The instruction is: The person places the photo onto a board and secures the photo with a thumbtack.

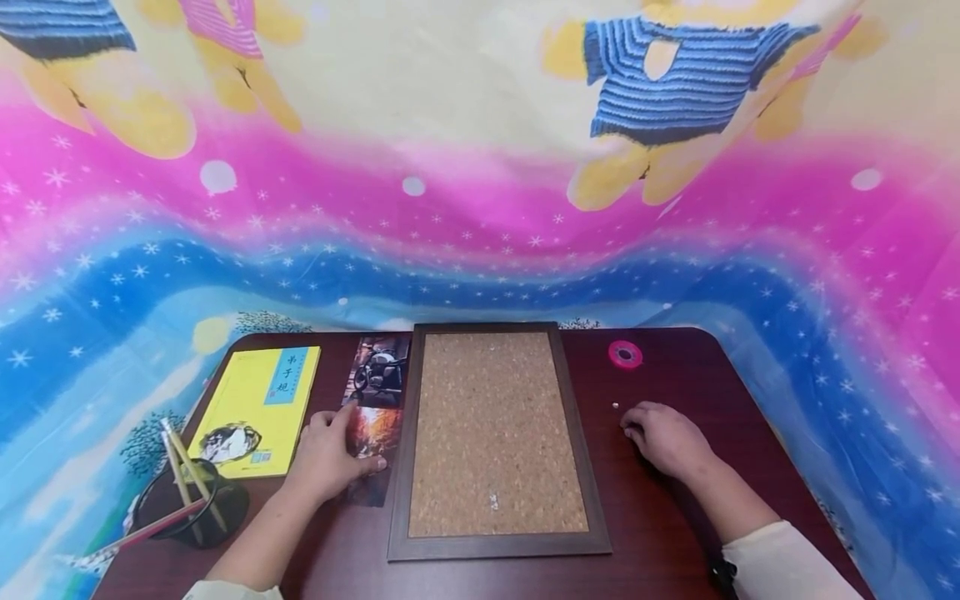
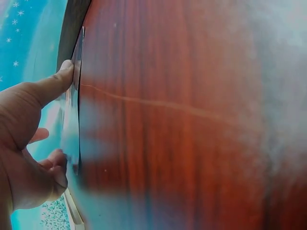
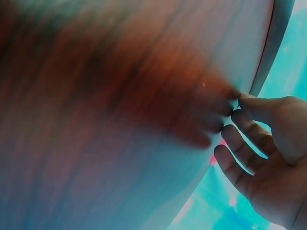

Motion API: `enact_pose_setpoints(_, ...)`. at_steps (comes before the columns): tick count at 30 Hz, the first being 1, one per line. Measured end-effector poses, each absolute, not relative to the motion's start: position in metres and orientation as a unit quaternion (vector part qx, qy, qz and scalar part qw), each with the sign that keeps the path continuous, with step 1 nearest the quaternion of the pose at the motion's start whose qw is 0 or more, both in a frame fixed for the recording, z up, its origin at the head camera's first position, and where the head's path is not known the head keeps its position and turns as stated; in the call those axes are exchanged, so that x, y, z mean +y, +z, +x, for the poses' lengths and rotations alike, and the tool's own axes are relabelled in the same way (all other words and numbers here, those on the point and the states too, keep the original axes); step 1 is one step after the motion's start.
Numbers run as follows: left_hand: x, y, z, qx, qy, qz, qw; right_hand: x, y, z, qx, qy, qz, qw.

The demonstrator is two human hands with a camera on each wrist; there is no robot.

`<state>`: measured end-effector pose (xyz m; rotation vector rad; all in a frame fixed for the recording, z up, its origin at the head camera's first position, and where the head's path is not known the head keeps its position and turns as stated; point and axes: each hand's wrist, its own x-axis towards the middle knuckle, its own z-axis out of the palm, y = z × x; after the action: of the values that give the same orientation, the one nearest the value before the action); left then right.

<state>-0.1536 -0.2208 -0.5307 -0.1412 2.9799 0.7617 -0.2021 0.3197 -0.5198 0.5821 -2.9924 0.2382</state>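
My left hand [image 1: 327,454] rests on a glossy photo print [image 1: 375,429], thumb and fingers spread apart. The print shows a motorcycle above an orange scene, and the hand covers part of it. Seen edge-on in the left wrist view, the print [image 2: 79,115] lies flat under the thumb. Just right of it lies a framed cork board [image 1: 498,425], with a small shiny bit near its top and another near its bottom. My right hand [image 1: 666,437] rests on the table, fingers loosely bent. A tiny white piece [image 1: 615,405] lies close to its fingertips; its kind is unclear.
A pink tape roll [image 1: 625,354] sits at the back right. To the left are a yellow book [image 1: 255,408] and a dark mesh holder [image 1: 183,504] with several pencils. A patterned cloth [image 1: 480,233] hangs behind the dark wooden table [image 1: 675,525].
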Motion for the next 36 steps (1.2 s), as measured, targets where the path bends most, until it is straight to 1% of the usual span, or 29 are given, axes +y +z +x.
enact_pose_setpoints(7, -0.225, -0.53, -0.153, 0.96, 0.278, -0.042, 0.004, 0.32, -0.519, -0.201, -0.979, 0.091, 0.178, 0.038)
enact_pose_setpoints(12, -0.228, -0.53, -0.15, 0.958, 0.283, -0.043, -0.034, 0.319, -0.518, -0.202, -0.975, 0.121, 0.183, 0.041)
enact_pose_setpoints(18, -0.233, -0.531, -0.149, 0.955, 0.288, -0.018, -0.073, 0.316, -0.514, -0.203, -0.972, 0.162, 0.168, 0.036)
enact_pose_setpoints(22, -0.236, -0.533, -0.149, 0.95, 0.305, -0.013, -0.069, 0.314, -0.514, -0.204, -0.969, 0.178, 0.161, 0.052)
enact_pose_setpoints(26, -0.239, -0.531, -0.149, 0.939, 0.341, -0.021, -0.045, 0.312, -0.514, -0.205, -0.964, 0.204, 0.158, 0.067)
enact_pose_setpoints(31, -0.244, -0.525, -0.149, 0.92, 0.389, -0.043, -0.012, 0.311, -0.515, -0.207, -0.961, 0.216, 0.16, 0.068)
enact_pose_setpoints(36, -0.249, -0.517, -0.149, 0.901, 0.43, -0.061, -0.008, 0.312, -0.515, -0.21, -0.956, 0.236, 0.16, 0.073)
